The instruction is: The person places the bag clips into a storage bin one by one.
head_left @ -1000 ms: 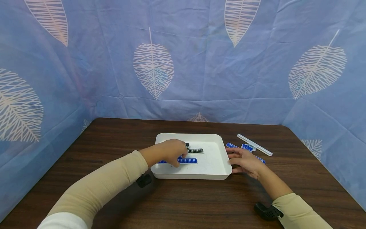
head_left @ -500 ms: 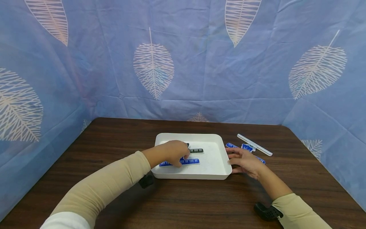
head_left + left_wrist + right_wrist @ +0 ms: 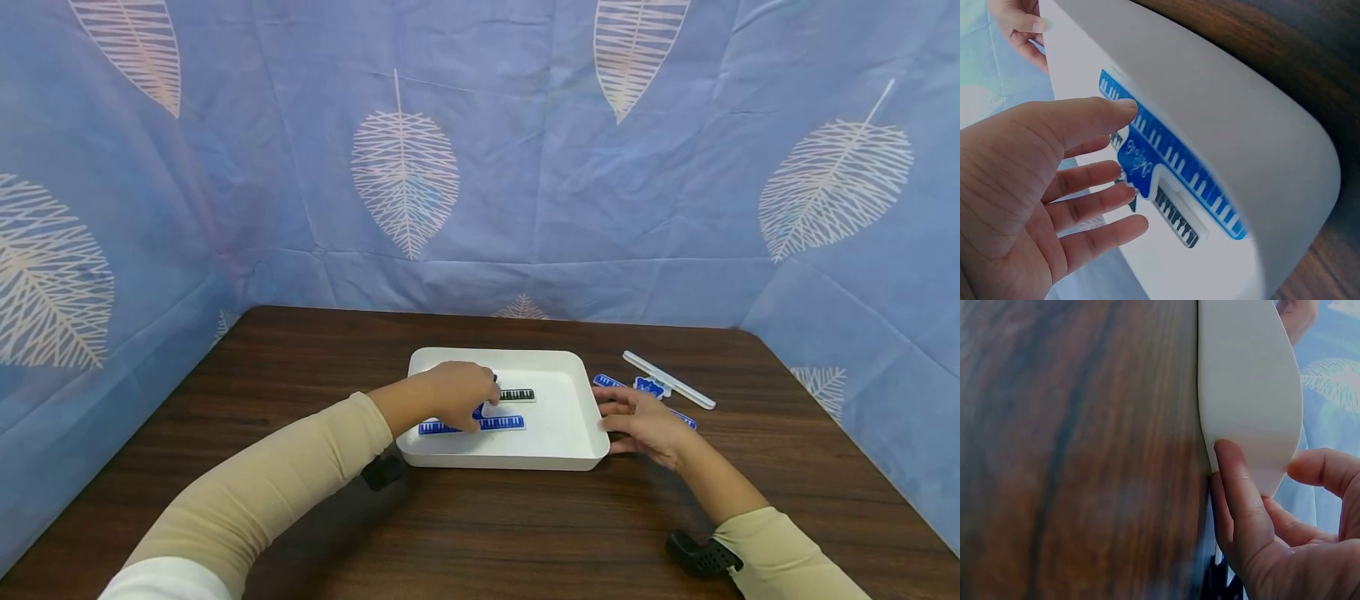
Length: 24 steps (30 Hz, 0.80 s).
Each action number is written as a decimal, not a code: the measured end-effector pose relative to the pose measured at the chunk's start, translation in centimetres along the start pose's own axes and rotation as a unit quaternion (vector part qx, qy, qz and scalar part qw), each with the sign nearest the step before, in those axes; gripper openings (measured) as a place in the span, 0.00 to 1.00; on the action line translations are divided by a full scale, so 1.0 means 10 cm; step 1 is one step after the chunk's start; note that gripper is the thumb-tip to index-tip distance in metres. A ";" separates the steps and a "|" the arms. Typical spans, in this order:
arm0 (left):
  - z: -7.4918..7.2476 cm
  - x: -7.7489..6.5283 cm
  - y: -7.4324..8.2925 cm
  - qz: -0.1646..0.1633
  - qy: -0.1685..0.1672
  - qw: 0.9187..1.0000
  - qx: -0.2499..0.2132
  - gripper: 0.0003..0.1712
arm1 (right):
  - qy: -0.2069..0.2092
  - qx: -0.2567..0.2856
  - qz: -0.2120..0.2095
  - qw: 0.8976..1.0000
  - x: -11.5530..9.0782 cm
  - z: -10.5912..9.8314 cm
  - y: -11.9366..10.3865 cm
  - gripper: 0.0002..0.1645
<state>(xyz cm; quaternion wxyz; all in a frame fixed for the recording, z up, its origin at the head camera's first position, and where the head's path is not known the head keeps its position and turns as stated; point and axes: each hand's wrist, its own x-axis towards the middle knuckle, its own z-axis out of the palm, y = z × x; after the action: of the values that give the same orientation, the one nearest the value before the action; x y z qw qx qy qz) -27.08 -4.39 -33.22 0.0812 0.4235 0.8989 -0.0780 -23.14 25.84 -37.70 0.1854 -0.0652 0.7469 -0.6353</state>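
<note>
Seems to be straightening a blue, plastic-looking piano-key clip [image 3: 501,423] inside a white, shallow, rectangular tray [image 3: 510,461], near a black-and-white piano-key clip [image 3: 517,395]. Holds the left hand [image 3: 457,396] over the blue clip, digits spread; cannot tell contact. Rests the right hand [image 3: 647,427] against the outer right wall, fingers parted. Probably needs next to leave these 2 clips and reach for the white bar [image 3: 669,379] outside.

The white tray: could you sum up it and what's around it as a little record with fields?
Tray: white tray, on dark wooden table
Inside: blue piano-patterned piece, black piano-patterned piece
Left hand: over the blue piano-patterned piece
Right hand: touching the tray's right end
Outside, right: blue strip with emblem, white bar
</note>
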 end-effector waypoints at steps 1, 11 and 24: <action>-0.01 -0.01 0.00 0.002 0.003 1.000 0.000 0.25 | -0.001 0.000 0.000 1.000 0.00 0.00 0.00 0.42; -0.12 -0.12 -0.05 0.006 0.027 0.999 -0.029 0.22 | -0.004 -0.002 0.000 1.000 -0.01 0.01 -0.02 0.41; -0.20 -0.34 -0.08 0.028 0.125 0.991 -0.038 0.15 | -0.012 -0.007 -0.003 1.000 -0.01 0.00 -0.02 0.42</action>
<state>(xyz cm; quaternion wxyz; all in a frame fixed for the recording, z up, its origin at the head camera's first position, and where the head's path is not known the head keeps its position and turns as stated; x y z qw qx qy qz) -25.71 -6.97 -30.51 -0.0135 0.4512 0.8923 0.0120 -23.03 25.84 -37.48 0.1921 -0.0763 0.7487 -0.6299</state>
